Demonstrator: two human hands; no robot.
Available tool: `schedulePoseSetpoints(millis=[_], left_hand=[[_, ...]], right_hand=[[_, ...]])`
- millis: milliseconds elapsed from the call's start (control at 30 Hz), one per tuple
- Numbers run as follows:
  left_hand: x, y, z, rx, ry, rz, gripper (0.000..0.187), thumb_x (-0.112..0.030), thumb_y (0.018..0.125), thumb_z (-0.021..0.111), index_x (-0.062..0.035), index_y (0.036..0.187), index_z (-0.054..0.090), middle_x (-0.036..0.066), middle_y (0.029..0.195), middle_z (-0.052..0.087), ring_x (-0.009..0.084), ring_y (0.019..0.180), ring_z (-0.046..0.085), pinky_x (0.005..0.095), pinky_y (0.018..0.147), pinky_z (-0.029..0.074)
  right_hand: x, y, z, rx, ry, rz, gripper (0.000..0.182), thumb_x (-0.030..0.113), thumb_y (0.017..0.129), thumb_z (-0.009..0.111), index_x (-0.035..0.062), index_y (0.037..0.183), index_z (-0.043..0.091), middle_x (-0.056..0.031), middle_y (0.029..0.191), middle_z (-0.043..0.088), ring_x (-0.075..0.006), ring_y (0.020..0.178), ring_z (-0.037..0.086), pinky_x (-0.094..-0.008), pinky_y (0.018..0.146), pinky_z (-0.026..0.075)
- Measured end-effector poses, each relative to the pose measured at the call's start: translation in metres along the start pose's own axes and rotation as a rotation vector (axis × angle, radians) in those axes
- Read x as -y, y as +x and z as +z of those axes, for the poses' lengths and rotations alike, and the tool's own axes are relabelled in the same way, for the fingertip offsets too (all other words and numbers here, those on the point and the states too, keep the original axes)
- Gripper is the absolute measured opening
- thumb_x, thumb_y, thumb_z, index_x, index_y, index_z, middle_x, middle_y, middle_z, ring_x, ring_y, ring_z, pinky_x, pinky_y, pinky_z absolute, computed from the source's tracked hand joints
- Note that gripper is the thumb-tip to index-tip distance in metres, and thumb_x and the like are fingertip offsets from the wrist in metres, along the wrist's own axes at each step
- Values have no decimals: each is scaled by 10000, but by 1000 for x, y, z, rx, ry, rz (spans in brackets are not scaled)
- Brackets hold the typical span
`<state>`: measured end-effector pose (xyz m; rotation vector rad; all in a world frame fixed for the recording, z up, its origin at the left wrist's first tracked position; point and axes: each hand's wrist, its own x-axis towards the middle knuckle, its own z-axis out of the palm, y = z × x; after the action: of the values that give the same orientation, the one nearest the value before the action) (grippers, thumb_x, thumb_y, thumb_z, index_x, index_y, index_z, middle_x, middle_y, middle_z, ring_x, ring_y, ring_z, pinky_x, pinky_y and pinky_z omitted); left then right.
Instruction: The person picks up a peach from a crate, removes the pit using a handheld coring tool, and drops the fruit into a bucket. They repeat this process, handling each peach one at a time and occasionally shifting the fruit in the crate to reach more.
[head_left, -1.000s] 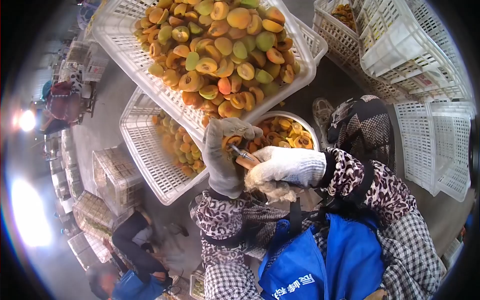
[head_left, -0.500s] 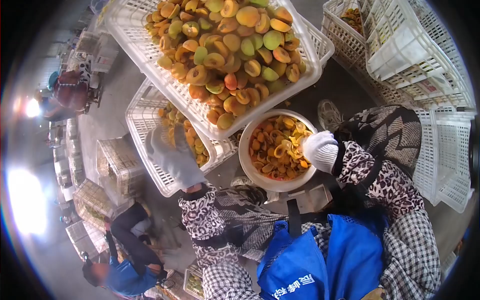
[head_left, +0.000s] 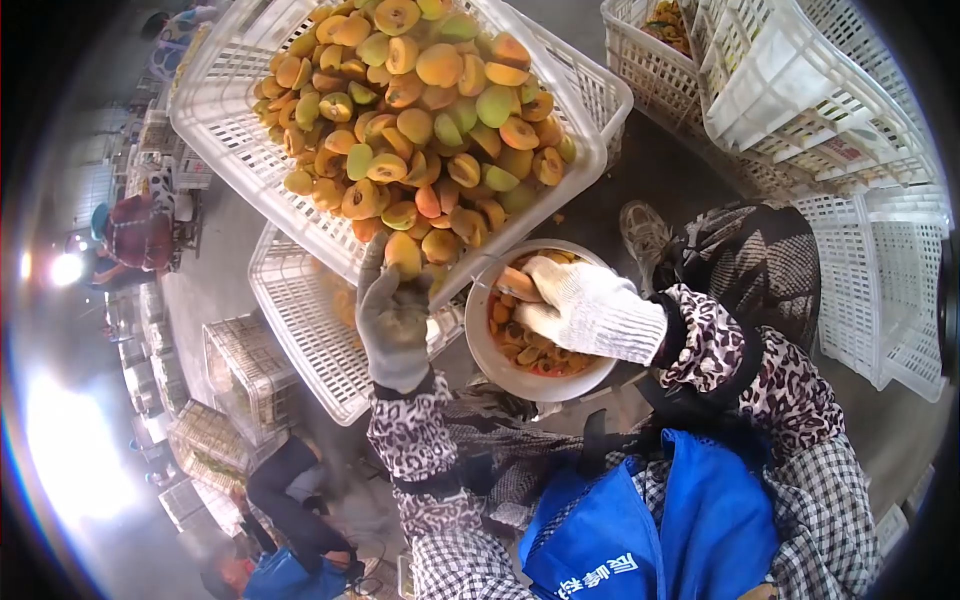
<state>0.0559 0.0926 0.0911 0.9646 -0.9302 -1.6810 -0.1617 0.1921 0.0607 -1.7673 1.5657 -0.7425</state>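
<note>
My left hand (head_left: 393, 325), in a grey glove, is closed around an apricot (head_left: 403, 256) at the near edge of the upper white crate (head_left: 335, 262). That crate is heaped with apricots, many of them halved with hollows or pits showing. Over the white bucket (head_left: 482, 352) is my right hand (head_left: 590, 308), in a white knit glove. It grips a wooden-handled tool (head_left: 517, 284) whose thin metal end points toward the left hand. Orange apricot pieces (head_left: 535, 353) lie in the bucket, partly hidden by the right hand.
Under the upper crate is another white crate (head_left: 310, 325) with fruit. White crates (head_left: 800, 90) are stacked at the right. A person in blue (head_left: 295, 572) sits at the lower left, near more crates (head_left: 250, 365). My shoe (head_left: 645, 235) is beside the bucket.
My left hand has moved from over the lower crate up to the upper crate's edge and now holds an apricot. My right hand has shifted left across the bucket, bringing the tool handle into view.
</note>
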Motion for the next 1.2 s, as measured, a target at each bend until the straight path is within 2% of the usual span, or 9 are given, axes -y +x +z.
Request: schedulePoseSetpoints(millis=[133,200,233,467,633,833,967,1133,1200], left_hand=[[5,-18,26,75,-429,-183,445,-225,957,485,20,1328,463,190,1216,577,290,1077,586,410,943,483],[10,-24,32,80,-64,-112,467,-314,1000,447,27,1319,462,183,1170,596,284,1101,570,427,984,446],[10,-26,36,25,-275,-183,485,-363,1019,418,40,1281,485,173,1130,612,269,1060,591,400,936,483],[12,-30,20,-55,128,63,444,-345,1040,370,47,1187,517,153,1007,630,246,890,654,341,788,561],[9,-38,28,-100,373,212,410,-339,1027,407,37,1134,529,170,995,625,259,895,648,354,792,560],[5,-42,43,-137,-108,-24,381,-333,1031,406,23,1079,533,148,970,621,246,864,627,353,777,541],[8,-44,36,-104,338,121,333,-300,1032,413,14,1064,522,132,951,612,212,867,614,331,782,527],[-1,-45,44,-57,560,30,307,-298,1017,441,-4,984,525,109,893,605,190,787,602,319,716,523],[-3,-41,48,-269,47,-225,330,-325,998,454,-17,912,536,96,824,603,184,697,589,302,630,508]], right_hand=[[21,18,11,34,222,88,340,317,858,610,11,985,538,-219,782,626,-392,714,632,-452,632,507],[31,30,18,-271,-184,-521,338,316,869,607,1,959,523,-225,769,624,-393,708,632,-450,619,502],[39,13,12,-75,45,-175,286,174,887,573,-48,1057,513,-177,647,581,-336,628,623,-402,579,503],[57,15,4,122,128,16,322,311,873,593,14,931,484,-199,702,618,-403,644,623,-465,567,490],[61,19,5,167,83,31,333,322,862,601,21,958,495,-197,738,630,-391,642,629,-451,560,496],[79,18,-10,287,-182,50,240,184,901,535,18,1075,539,-219,923,630,-374,808,672,-464,680,534],[68,16,0,262,-186,4,229,184,898,539,12,1050,536,-209,843,630,-358,763,676,-444,635,536],[71,14,-8,557,571,352,260,229,901,540,6,1033,547,-131,644,581,-260,585,643,-350,492,501],[62,19,-16,852,1030,482,217,220,893,575,16,967,573,-14,635,530,-113,464,502,-274,432,456]])
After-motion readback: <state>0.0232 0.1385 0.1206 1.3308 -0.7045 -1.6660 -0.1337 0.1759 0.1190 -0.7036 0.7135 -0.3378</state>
